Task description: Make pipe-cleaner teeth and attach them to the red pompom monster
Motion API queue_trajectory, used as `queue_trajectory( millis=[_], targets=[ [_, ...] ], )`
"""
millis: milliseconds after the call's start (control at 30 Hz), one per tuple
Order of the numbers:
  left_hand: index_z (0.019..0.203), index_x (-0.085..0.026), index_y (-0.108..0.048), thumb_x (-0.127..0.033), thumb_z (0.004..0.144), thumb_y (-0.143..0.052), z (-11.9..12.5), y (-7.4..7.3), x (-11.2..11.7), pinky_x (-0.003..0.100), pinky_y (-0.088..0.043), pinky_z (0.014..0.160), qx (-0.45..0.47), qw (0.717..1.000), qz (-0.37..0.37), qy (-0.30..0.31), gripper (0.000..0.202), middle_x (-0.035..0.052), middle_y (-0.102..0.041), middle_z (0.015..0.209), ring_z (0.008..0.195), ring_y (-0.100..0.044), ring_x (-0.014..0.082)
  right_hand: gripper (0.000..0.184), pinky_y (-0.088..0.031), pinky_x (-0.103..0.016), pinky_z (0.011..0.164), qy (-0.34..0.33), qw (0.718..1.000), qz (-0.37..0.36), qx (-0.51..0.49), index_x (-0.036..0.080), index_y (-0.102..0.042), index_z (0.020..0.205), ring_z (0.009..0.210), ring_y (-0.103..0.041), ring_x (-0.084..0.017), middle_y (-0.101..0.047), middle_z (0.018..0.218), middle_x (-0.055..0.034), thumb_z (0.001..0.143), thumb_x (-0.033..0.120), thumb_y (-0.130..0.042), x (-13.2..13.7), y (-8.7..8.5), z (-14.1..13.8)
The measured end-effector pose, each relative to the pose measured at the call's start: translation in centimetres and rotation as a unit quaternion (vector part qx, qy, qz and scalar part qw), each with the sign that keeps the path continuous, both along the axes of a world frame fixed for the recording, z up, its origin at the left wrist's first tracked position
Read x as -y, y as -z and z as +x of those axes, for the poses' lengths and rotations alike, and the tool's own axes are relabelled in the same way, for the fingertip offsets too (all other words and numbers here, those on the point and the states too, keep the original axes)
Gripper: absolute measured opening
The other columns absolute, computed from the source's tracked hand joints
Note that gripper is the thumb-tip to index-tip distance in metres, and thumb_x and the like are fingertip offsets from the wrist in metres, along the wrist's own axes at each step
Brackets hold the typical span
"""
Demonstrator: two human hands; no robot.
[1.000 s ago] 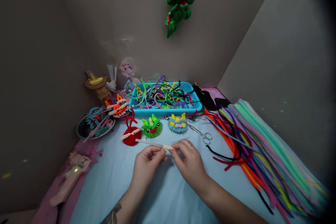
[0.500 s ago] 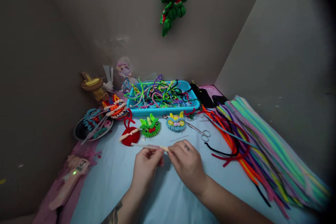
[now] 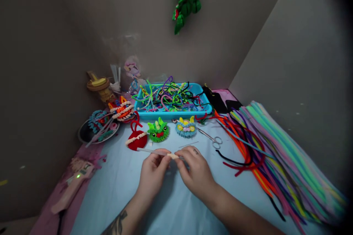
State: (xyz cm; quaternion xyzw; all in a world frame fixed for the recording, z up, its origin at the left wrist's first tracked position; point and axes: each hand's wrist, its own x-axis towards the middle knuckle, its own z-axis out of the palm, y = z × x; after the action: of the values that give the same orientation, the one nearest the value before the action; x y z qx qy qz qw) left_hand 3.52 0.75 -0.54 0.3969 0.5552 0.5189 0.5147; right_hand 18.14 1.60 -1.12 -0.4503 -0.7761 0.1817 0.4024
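Note:
Both hands meet over the pale blue table cover (image 3: 176, 205). My left hand (image 3: 153, 172) pinches a thin pale stick (image 3: 150, 151) that points to the left. A cream pipe cleaner (image 3: 173, 156) is coiled round the stick between the two hands. My right hand (image 3: 194, 170) has its fingers closed on that coil. Just beyond the hands lie a red fuzzy figure (image 3: 136, 141), a green one (image 3: 158, 132) and a blue one (image 3: 186, 128).
A blue tray (image 3: 171, 112) full of pipe cleaner scraps stands at the back. Small scissors (image 3: 211, 138) lie right of the figures. A big fan of coloured pipe cleaners (image 3: 275, 158) covers the right side. A glue gun (image 3: 71, 189) and a dark dish (image 3: 96, 132) sit left.
The hands stay together on the stick, with small finger movements round the cream coil. The view has shifted slightly.

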Motion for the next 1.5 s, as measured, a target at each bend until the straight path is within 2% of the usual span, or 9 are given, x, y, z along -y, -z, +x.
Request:
queue_trajectory(
  millis=[167, 300, 467, 700, 933, 1033, 1167, 1333, 1500],
  targets=[
    [0.083, -0.013, -0.068, -0.029, 0.07, -0.07, -0.13, 0.34, -0.16, 0.021, -0.046, 0.054, -0.007, 1.0, -0.022, 0.004, 0.021, 0.0013, -0.068, 0.068, 0.056, -0.057, 0.0105, 0.013, -0.043, -0.032, 0.07, 0.022, 1.0, -0.016, 0.007, 0.02, -0.056, 0.081, 0.081, -0.053, -0.021, -0.058, 0.079, -0.0045, 0.089, 0.015, -0.048, -0.12, -0.05, 0.01],
    [0.087, -0.013, -0.07, -0.028, 0.066, -0.074, -0.24, 0.16, -0.26, 0.021, -0.049, 0.057, 0.013, 0.999, -0.036, -0.005, 0.026, 0.0009, -0.07, 0.065, 0.057, -0.06, 0.011, 0.012, -0.042, -0.031, 0.071, 0.035, 0.999, -0.009, -0.001, 0.019, -0.057, 0.081, 0.08, -0.053, -0.021, -0.058, 0.079, -0.0044, 0.089, 0.017, -0.048, -0.18, 0.04, 0.02],
    [0.078, -0.013, -0.071, -0.03, 0.062, -0.077, -0.33, 0.19, -0.36, 0.021, -0.049, 0.055, 0.035, 0.998, -0.051, -0.004, 0.024, 0.0023, -0.072, 0.064, 0.054, -0.062, 0.0115, 0.011, -0.041, -0.031, 0.069, 0.057, 0.998, 0.012, -0.001, 0.019, -0.056, 0.081, 0.079, -0.052, -0.021, -0.058, 0.078, -0.0046, 0.089, 0.018, -0.049, -0.33, 0.22, 0.07],
    [0.077, -0.011, -0.069, -0.036, 0.057, -0.08, -0.09, 0.55, -0.39, 0.022, -0.047, 0.051, 0.079, 0.993, -0.091, -0.02, 0.033, 0.0036, -0.071, 0.063, 0.05, -0.061, 0.0119, 0.008, -0.041, -0.032, 0.069, 0.054, 0.998, 0.028, 0.025, 0.019, -0.056, 0.082, 0.078, -0.052, -0.021, -0.058, 0.08, -0.0041, 0.087, 0.015, -0.053, -0.44, 0.55, 0.18],
    [0.072, -0.012, -0.065, -0.036, 0.066, -0.072, 0.15, 0.64, -0.34, 0.019, -0.039, 0.045, 0.044, 0.997, -0.06, -0.034, 0.026, -0.0017, -0.062, 0.056, 0.043, -0.05, 0.0074, 0.011, -0.043, -0.034, 0.07, 0.039, 0.996, 0.067, 0.035, 0.019, -0.058, 0.084, 0.078, -0.053, -0.021, -0.059, 0.078, -0.0048, 0.09, 0.017, -0.049, -0.16, 0.25, -0.04],
    [0.077, -0.013, -0.064, -0.034, 0.069, -0.069, 0.12, 0.63, -0.27, 0.02, -0.04, 0.048, 0.026, 0.999, -0.034, -0.031, 0.023, -0.0026, -0.06, 0.058, 0.047, -0.05, 0.008, 0.009, -0.045, -0.035, 0.072, 0.029, 0.998, 0.06, 0.018, 0.018, -0.059, 0.093, 0.082, -0.054, -0.022, -0.06, 0.085, -0.0064, 0.088, 0.016, -0.052, -0.14, 0.32, -0.01],
    [0.081, -0.014, -0.063, -0.031, 0.071, -0.067, 0.07, 0.43, -0.11, 0.021, -0.041, 0.051, 0.008, 1.0, -0.01, -0.019, 0.02, -0.0016, -0.061, 0.062, 0.05, -0.051, 0.0097, 0.018, -0.046, -0.037, 0.075, 0.014, 0.999, 0.029, 0.014, 0.018, -0.058, 0.103, 0.087, -0.054, -0.023, -0.061, 0.091, -0.0077, 0.086, 0.016, -0.052, -0.29, 0.48, 0.07],
    [0.081, -0.015, -0.063, -0.027, 0.07, -0.064, 0.12, -0.09, 0.13, 0.021, -0.04, 0.05, -0.009, 1.0, -0.005, -0.023, 0.016, -0.003, -0.058, 0.058, 0.051, -0.049, 0.0102, 0.014, -0.045, -0.035, 0.074, -0.001, 1.0, 0.021, 0.013, 0.019, -0.061, 0.095, 0.084, -0.055, -0.022, -0.062, 0.086, -0.0062, 0.088, 0.016, -0.048, -0.35, 0.24, -0.07],
    [0.082, -0.014, -0.067, -0.029, 0.069, -0.068, 0.13, -0.34, 0.14, 0.022, -0.043, 0.053, -0.008, 1.0, -0.013, -0.01, 0.02, 0.0008, -0.064, 0.066, 0.056, -0.054, 0.0121, 0.015, -0.044, -0.032, 0.071, 0.011, 1.0, 0.011, 0.006, 0.019, -0.06, 0.083, 0.08, -0.055, -0.02, -0.061, 0.079, -0.0048, 0.089, 0.016, -0.047, -0.24, 0.09, -0.07]
  ],
)
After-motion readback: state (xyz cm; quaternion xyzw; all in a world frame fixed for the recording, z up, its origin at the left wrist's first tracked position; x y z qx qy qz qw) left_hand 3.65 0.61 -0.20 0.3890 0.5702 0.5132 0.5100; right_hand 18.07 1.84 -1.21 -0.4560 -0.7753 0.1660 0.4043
